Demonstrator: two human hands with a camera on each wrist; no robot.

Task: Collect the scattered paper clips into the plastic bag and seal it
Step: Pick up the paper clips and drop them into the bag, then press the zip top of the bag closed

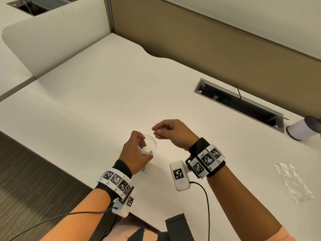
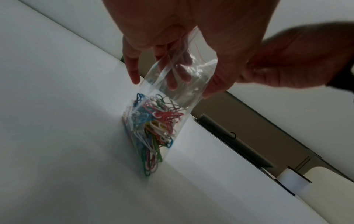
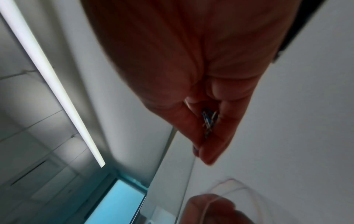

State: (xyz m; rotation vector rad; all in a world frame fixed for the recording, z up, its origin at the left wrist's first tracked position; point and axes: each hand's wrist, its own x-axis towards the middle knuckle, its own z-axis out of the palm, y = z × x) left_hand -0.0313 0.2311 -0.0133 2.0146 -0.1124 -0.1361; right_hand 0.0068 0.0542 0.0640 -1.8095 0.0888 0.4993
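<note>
My left hand (image 1: 137, 152) grips a clear plastic bag (image 1: 147, 145) upright on the white desk, fingers inside its mouth and thumb outside, holding it wide. In the left wrist view the bag (image 2: 172, 94) holds several coloured paper clips (image 2: 155, 131) heaped at its bottom. My right hand (image 1: 166, 132) hovers just above and right of the bag's mouth, fingers curled round a few paper clips (image 3: 208, 119) seen in the right wrist view. The right hand (image 2: 298, 60) also shows beside the bag in the left wrist view.
A second empty clear bag (image 1: 293, 181) lies flat on the desk (image 1: 97, 101) at the right. A white cylinder with a dark cap (image 1: 302, 127) lies near an open cable slot (image 1: 239, 105). Partition walls stand behind. The desk's front edge runs near my forearms.
</note>
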